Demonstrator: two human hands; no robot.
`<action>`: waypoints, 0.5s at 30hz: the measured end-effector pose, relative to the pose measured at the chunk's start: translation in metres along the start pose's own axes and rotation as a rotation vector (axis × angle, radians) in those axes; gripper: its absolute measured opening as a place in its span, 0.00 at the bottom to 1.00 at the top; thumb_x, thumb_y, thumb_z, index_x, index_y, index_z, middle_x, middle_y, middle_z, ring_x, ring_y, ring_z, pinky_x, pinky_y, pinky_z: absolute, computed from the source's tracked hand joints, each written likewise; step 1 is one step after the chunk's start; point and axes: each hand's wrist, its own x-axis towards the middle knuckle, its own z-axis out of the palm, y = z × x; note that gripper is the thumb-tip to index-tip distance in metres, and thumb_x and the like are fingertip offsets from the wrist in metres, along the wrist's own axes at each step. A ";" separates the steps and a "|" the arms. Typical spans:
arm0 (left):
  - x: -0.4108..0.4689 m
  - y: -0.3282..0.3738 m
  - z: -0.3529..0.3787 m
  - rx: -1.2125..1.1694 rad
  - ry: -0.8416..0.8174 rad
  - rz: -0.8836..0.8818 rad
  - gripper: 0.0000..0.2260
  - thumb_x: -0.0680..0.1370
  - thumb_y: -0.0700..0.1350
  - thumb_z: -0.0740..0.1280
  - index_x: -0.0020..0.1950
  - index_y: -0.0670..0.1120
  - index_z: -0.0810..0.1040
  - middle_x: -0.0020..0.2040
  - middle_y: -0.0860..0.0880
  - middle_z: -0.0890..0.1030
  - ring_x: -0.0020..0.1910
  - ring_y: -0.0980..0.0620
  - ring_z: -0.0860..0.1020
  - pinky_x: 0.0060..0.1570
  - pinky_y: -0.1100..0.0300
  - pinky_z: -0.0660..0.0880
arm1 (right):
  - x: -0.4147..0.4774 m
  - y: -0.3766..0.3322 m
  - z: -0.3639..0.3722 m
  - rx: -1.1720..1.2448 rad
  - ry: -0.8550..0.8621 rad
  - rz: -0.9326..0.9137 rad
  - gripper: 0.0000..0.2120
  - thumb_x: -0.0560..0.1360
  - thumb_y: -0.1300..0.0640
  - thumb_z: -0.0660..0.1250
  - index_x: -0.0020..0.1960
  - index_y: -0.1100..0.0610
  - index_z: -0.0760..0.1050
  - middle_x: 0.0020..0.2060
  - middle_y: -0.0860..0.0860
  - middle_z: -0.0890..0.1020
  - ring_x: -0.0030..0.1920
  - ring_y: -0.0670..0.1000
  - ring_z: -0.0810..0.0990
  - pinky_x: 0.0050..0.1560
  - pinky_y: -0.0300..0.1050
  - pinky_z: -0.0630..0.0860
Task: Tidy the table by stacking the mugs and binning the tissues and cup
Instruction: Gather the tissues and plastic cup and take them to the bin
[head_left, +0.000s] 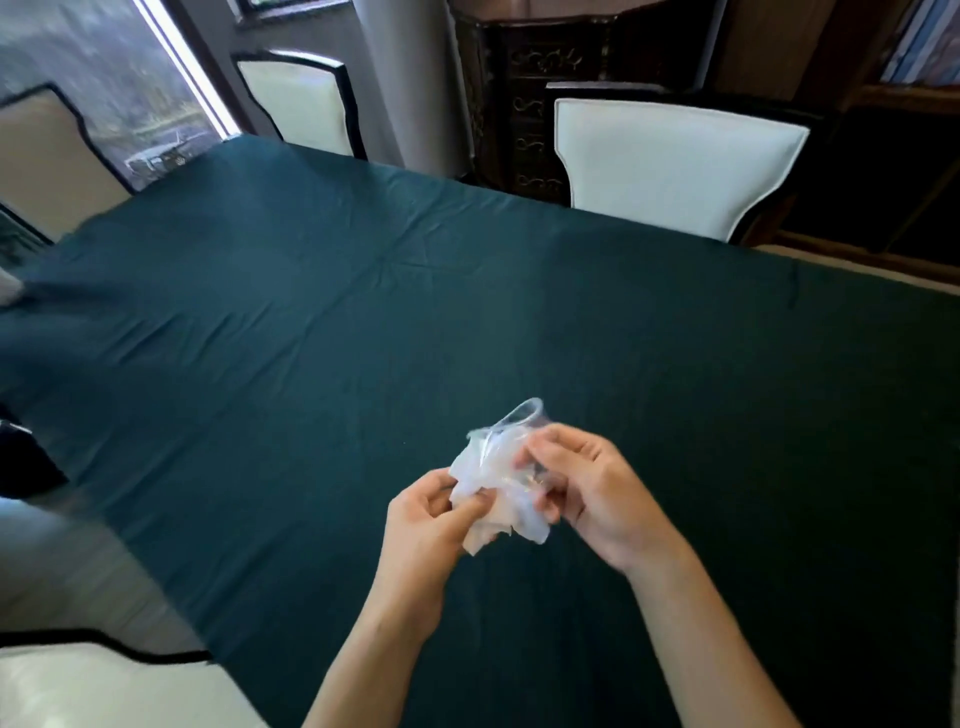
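Left hand: closed on the tissues, thumb and fingers pinching the lower left of the wad.
Right hand: wrapped round the cup, fingers curled on its lower body; the base is hidden behind the fingers.
Cup: clear plastic, tilted, rim pointing up and away; held above the table, not resting on it.
Tissues: white, crumpled, touching the cup's side and partly overlapping it. Whether any part sits inside the cup cannot be told.
Mugs: none in view.
Bin: none in view.
Table: green cloth, creased; white chairs set round it.
Step in hand: judged to be the gathering of tissues and cup into one bundle for binning.
Method advised: the wad to be pushed in through the rim while the cup is steadied near its base; a light grip is recommended, since thin plastic is likely to buckle.
Risk: loose tissue corners hang below the hands and may be dropped if the pinch is relaxed before the wad is seated.
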 end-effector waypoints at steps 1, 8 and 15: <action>-0.009 0.004 -0.005 -0.003 -0.019 0.018 0.09 0.77 0.39 0.74 0.57 0.42 0.84 0.50 0.41 0.90 0.53 0.37 0.87 0.56 0.43 0.81 | -0.009 0.005 0.013 -0.063 0.004 -0.010 0.11 0.79 0.54 0.70 0.42 0.61 0.81 0.34 0.54 0.80 0.26 0.47 0.75 0.27 0.38 0.70; -0.080 0.012 -0.075 -0.104 -0.068 0.107 0.12 0.82 0.32 0.63 0.58 0.40 0.85 0.54 0.38 0.88 0.57 0.36 0.86 0.61 0.43 0.80 | -0.060 0.021 0.102 -0.209 0.084 -0.104 0.15 0.79 0.54 0.70 0.46 0.67 0.83 0.40 0.58 0.86 0.41 0.56 0.84 0.48 0.52 0.81; -0.170 -0.015 -0.189 -0.317 0.044 0.299 0.11 0.79 0.40 0.70 0.60 0.41 0.85 0.53 0.41 0.89 0.50 0.46 0.87 0.55 0.49 0.81 | -0.105 0.053 0.225 -0.247 -0.040 -0.113 0.16 0.77 0.55 0.73 0.61 0.60 0.79 0.55 0.59 0.87 0.56 0.62 0.86 0.54 0.54 0.83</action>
